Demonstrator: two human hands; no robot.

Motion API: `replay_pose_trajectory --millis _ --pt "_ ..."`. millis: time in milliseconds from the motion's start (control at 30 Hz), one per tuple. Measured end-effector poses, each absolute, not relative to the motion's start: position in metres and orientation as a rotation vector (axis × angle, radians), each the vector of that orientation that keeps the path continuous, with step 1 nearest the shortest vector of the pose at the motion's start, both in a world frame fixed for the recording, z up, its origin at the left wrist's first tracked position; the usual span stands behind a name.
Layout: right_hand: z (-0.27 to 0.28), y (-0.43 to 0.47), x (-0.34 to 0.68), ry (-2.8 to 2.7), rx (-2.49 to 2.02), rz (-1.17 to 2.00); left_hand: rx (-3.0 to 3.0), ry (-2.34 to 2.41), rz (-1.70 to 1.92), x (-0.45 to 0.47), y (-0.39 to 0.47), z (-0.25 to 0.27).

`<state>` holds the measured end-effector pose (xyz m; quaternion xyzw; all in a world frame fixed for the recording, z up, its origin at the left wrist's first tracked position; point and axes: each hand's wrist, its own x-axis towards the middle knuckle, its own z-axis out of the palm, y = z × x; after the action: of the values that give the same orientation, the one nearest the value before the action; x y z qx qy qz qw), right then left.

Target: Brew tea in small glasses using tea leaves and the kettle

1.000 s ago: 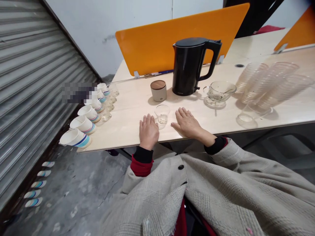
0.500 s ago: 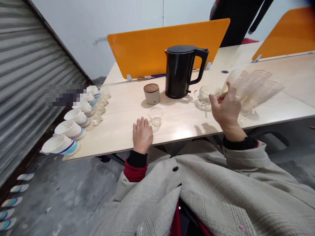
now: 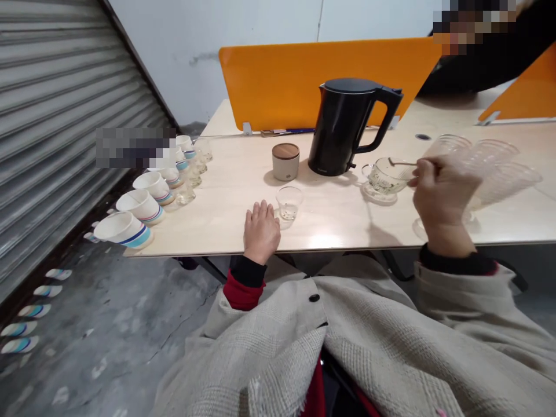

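My left hand (image 3: 262, 233) lies flat near the table's front edge, fingers stretched out, just left of a small clear cup (image 3: 289, 202). A little liquid and some dark specks show at the bottom of that cup. My right hand (image 3: 447, 188) pinches a thin, spoon-like stick (image 3: 402, 163), its tip over the glass teacup (image 3: 388, 179). The teacup stands on a clear saucer (image 3: 380, 197), with dark bits or a pattern showing through its wall. Motion blurs my right hand slightly, and the stick's gripped end is hidden.
Behind stand a black kettle (image 3: 343, 127) and a grey wooden-lidded jar (image 3: 285, 162). Stacked clear cups (image 3: 499, 168) lie beyond my right hand. Several paper cups (image 3: 125, 229) line the left edge. An orange divider (image 3: 278, 87) crosses the back; a person leans behind it.
My right hand has turned, and the stick now shows plainly above the teacup. The whole view has shifted, moving the table things rightward in the picture. My left hand stays flat beside the small cup.
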<state>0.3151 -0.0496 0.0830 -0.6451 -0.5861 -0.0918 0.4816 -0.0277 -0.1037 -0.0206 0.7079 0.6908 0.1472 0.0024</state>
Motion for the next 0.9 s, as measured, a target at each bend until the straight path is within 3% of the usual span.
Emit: replay_pose_trajectory --millis 133,333,567,900 --pt "0.109 -0.085 0.271 -1.378 -1.066 0.159 2.204 2.124 0.547 -0.029 -0.106 -0.021" --pt "0.115 -0.073 0.206 -1.796 -0.996 0.638 2.067 1.857 0.877 -0.038 -0.104 -0.026" --pt "0.108 -0.04 0.165 -2.352 -1.039 0.76 1.666 1.34 1.291 -0.02 -0.085 -0.025" --pt "0.092 -0.057 0.163 -2.22 -1.08 0.676 1.52 1.295 1.393 -0.015 -0.085 -0.024"
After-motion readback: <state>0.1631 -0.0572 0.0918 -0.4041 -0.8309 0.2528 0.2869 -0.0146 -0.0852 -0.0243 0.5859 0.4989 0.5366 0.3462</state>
